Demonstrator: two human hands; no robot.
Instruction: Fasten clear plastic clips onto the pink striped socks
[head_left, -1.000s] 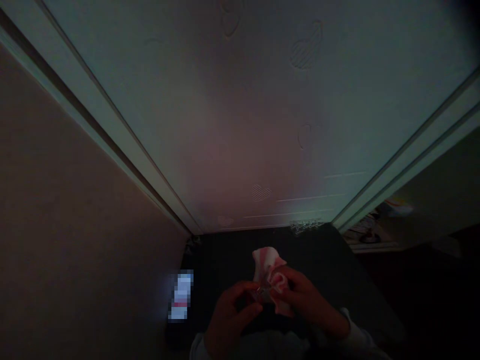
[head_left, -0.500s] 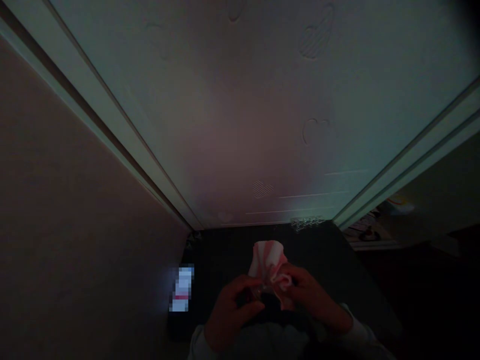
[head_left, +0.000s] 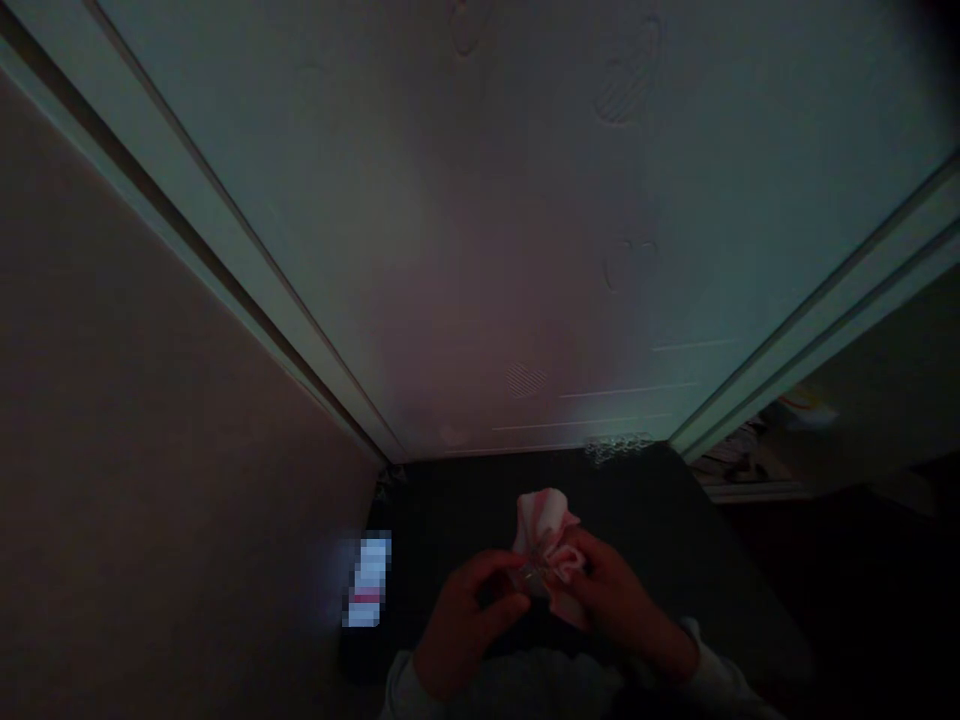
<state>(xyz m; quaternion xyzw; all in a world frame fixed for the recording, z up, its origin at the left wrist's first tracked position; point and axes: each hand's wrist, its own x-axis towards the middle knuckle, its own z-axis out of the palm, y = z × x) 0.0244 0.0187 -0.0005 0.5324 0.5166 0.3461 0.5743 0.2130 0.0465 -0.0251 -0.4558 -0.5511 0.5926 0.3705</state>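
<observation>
A pink and white striped cloth (head_left: 545,513) is bunched up over the dark tabletop, low in the middle of the head view. My right hand (head_left: 611,585) is closed on its folds, with a loose end hanging below the fingers. Facing it, my left hand (head_left: 472,615) pinches a small clear, shiny object (head_left: 532,574) between thumb and fingers. That object touches the cloth and is partly covered by it; the dim light hides its exact kind.
The dark tabletop (head_left: 450,500) meets a pale panel (head_left: 495,300) with embossed hearts. At its left edge lies a lit, blurred-out screen (head_left: 367,580). Silvery, chain-like pieces (head_left: 619,447) lie at the back. A brown wall (head_left: 150,450) rises on the left; a shelf with items (head_left: 742,455) is at right.
The cloth's upper part has shifted slightly right and down. The clear object shows a little more between my hands, and both hands keep their grip.
</observation>
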